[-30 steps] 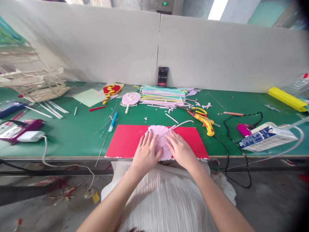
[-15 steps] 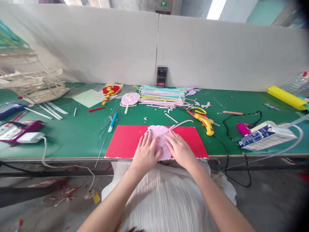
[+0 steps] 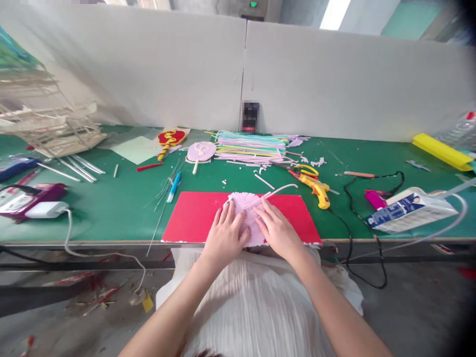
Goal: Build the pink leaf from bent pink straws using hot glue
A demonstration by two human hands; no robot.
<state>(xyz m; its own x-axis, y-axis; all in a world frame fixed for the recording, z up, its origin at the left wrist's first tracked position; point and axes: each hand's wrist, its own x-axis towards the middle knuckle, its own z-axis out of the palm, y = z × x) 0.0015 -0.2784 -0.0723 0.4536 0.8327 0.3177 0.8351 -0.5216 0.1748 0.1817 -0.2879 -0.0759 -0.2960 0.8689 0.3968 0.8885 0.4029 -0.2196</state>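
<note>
On a red board (image 3: pixel 189 218) at the table's front edge lies a lilac piece (image 3: pixel 245 201) made of rows of pipe cleaners in a V pattern. My left hand (image 3: pixel 227 228) rests flat on its left side, fingers spread. The fingers of my right hand (image 3: pixel 278 228) are stretched out over its right side, touching the near end of a loose lilac pipe cleaner (image 3: pixel 282 188). That strip sticks out to the upper right and curves at its tip. Both hands hide part of the piece.
Behind the board lie a bundle of coloured pipe cleaners (image 3: pixel 253 146), a round lilac fan shape (image 3: pixel 201 151) and a red-yellow one (image 3: pixel 171 138). To the right are a yellow glue gun (image 3: pixel 318 191), its black cord and a carton (image 3: pixel 409 210). A blue pen-like tool (image 3: pixel 174 187) lies left.
Nearly nothing differs. Both hands stay in place on the lilac piece, and the view has shifted very slightly.
</note>
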